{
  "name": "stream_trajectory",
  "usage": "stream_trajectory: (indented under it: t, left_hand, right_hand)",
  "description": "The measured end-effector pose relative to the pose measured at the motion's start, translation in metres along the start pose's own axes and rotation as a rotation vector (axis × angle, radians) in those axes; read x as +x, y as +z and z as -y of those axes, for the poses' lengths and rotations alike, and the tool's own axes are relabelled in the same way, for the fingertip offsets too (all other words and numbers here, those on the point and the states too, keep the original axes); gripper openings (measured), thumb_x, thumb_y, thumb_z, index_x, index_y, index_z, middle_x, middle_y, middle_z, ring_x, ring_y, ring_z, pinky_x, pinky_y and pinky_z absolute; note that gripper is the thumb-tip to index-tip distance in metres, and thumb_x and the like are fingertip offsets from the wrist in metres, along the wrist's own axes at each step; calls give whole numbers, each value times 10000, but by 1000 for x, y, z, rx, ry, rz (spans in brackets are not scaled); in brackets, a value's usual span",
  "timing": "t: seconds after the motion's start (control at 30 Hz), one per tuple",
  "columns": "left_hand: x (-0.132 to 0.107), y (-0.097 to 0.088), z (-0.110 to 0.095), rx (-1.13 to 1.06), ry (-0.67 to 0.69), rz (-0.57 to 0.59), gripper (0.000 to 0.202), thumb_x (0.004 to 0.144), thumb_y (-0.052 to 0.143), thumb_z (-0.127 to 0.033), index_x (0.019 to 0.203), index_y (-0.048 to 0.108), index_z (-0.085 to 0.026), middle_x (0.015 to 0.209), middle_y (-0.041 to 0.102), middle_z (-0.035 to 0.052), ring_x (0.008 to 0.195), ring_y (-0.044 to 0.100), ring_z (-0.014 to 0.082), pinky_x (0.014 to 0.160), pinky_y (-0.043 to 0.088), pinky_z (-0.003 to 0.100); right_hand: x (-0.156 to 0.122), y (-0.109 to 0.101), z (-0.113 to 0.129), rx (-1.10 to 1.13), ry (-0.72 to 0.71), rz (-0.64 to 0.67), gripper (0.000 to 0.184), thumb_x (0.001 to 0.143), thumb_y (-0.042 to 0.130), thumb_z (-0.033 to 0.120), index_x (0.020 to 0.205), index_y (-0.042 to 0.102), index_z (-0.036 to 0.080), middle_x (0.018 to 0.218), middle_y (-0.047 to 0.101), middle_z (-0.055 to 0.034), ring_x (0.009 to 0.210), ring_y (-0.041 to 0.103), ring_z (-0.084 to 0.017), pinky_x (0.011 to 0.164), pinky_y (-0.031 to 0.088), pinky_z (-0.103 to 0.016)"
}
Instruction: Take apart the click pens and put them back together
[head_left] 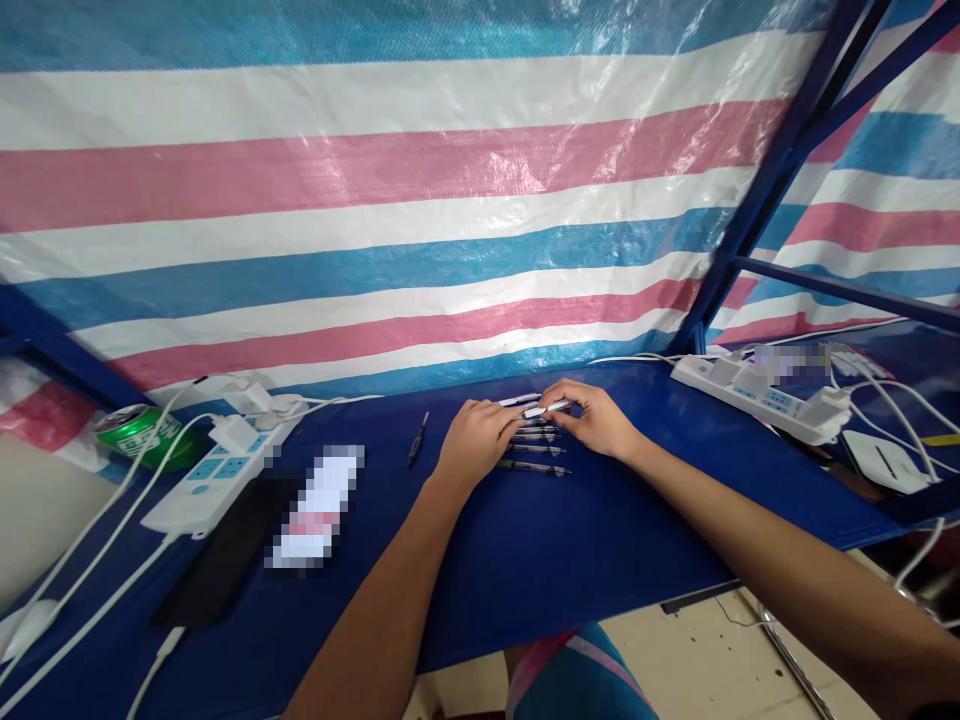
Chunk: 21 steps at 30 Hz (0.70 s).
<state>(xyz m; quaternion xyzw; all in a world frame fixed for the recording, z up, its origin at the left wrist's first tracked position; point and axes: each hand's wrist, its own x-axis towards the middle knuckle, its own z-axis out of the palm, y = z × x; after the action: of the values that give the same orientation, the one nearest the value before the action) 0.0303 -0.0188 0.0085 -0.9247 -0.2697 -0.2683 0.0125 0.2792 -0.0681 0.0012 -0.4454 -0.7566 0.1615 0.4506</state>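
Note:
A white pen (pixel 546 409) is held roughly level just above the blue table, between my two hands. My right hand (pixel 596 418) pinches its right part with thumb and fingertips. My left hand (pixel 474 440) has its fingers closed at the pen's left end, and they hide that tip. Below and in front of the hands, several slim dark pens (pixel 536 468) lie side by side on the table, partly covered by the left hand. Another white pen (pixel 517 400) shows just behind the fingers. A dark pen (pixel 418 440) lies alone to the left of my left hand.
On the left are a lit phone (pixel 319 508), a black slab-shaped device (pixel 225 550) with a cable, a white power strip (pixel 217 475) and a green can (pixel 142 432). Another power strip (pixel 765 398) with plugs lies at right. Striped sheeting (pixel 375 250) hangs behind the table.

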Motion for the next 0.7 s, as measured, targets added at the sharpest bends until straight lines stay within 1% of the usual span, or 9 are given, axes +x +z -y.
stream_trajectory:
  t: [0.13, 0.27, 0.33, 0.37, 0.43, 0.5, 0.6, 0.63, 0.7]
  left_hand:
    - [0, 1, -2, -24, 16, 7, 298, 1112, 493, -331, 1250, 735, -225, 1096, 804, 57, 975, 707, 229, 909, 468, 399]
    - [0, 0, -4, -70, 39, 5, 311, 1117, 473, -325, 1295, 710, -232, 1087, 800, 54, 985, 711, 225, 921, 475, 399]
    - [-1, -1, -3, -81, 52, -8, 311, 1116, 474, -322, 1306, 702, -231, 1091, 798, 54, 981, 709, 226, 912, 480, 400]
    - [-1, -1, -3, -81, 55, -17, 307, 1114, 477, -320, 1301, 703, -228, 1098, 797, 56, 979, 707, 228, 908, 482, 401]
    - [-2, -2, -1, -71, 54, -39, 294, 1110, 487, -323, 1268, 712, -221, 1110, 794, 61, 977, 699, 232, 906, 483, 405]
    - [-2, -2, 0, -57, 53, -47, 283, 1106, 498, -330, 1239, 720, -217, 1109, 793, 62, 984, 692, 236, 911, 483, 408]
    - [-1, -2, 0, -35, 49, -27, 274, 1103, 501, -326, 1226, 725, -230, 1085, 795, 58, 988, 690, 236, 924, 481, 411]
    - [-1, -2, 0, -31, 43, -17, 272, 1103, 498, -322, 1225, 725, -235, 1083, 795, 57, 988, 691, 234, 930, 480, 412]
    - [-2, -2, -1, -31, 23, -7, 267, 1103, 494, -314, 1213, 725, -240, 1099, 795, 54, 993, 694, 231, 948, 478, 416]
  right_hand:
    - [1, -1, 7, -84, -129, -28, 123, 988, 617, 177, 968, 712, 251, 1068, 754, -60, 1016, 686, -240, 947, 546, -431]
    - [0, -2, 12, -160, -207, -68, 126, 1010, 599, 183, 1010, 698, 260, 1057, 752, -64, 1013, 676, -248, 938, 551, -445]
    - [-1, -2, 15, -183, -198, -65, 95, 1000, 636, 223, 1059, 701, 260, 1064, 752, -69, 1012, 683, -252, 913, 567, -433]
    - [-2, -2, 16, -193, -177, -55, 114, 990, 669, 260, 1098, 706, 259, 1080, 754, -74, 1004, 691, -253, 886, 578, -420]
    - [-4, -2, 18, -218, -120, -18, 224, 976, 712, 348, 1183, 714, 260, 1126, 762, -81, 980, 713, -254, 824, 594, -392]
    - [-5, -3, 19, -233, -80, 41, 252, 1005, 673, 390, 1220, 726, 268, 1148, 773, -75, 974, 735, -251, 817, 600, -379]
    - [-4, -4, 18, -203, -95, 108, 206, 1043, 596, 336, 1175, 744, 281, 1115, 780, -58, 1015, 737, -248, 908, 589, -400]
    - [-4, -5, 18, -188, -112, 110, 195, 1041, 592, 314, 1158, 744, 283, 1109, 776, -60, 1032, 727, -252, 940, 580, -417]
    - [-3, -6, 17, -173, -135, 70, 179, 1030, 597, 287, 1133, 743, 287, 1108, 762, -71, 1056, 699, -268, 977, 560, -461]
